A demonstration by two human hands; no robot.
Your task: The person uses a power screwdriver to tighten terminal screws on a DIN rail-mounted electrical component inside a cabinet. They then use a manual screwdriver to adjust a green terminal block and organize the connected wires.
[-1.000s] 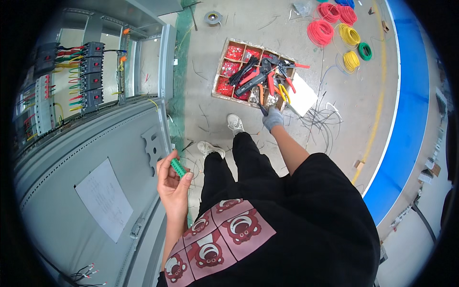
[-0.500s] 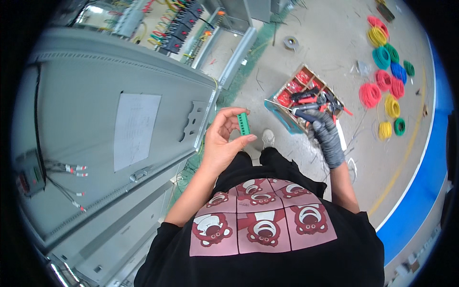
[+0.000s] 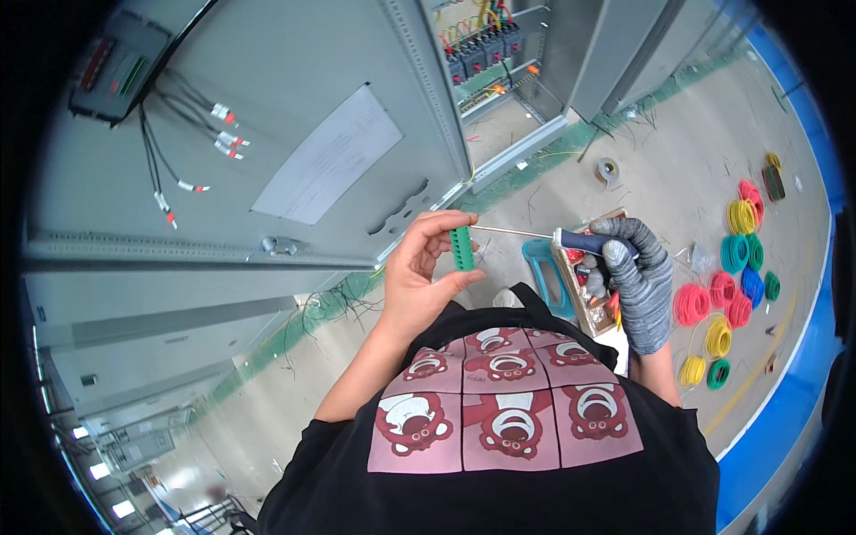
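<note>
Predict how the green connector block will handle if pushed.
The green connector block is probably light, being small beside the left hand. Its straight, moulded-looking body suggests stiffness. Narrow and pinched, it may twist if pushed.

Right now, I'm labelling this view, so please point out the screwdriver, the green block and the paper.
Screwdriver (image 3: 572, 240): head view, on its handle.
Green block (image 3: 462, 249): head view, on its middle.
Paper (image 3: 330, 160): head view, mid-sheet.

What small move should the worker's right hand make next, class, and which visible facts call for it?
Probably settle the screwdriver's tip squarely against the green terminal block: the right hand points it at the block's upper end, while the left hand pinches the block. Whether they touch is unclear.
</note>
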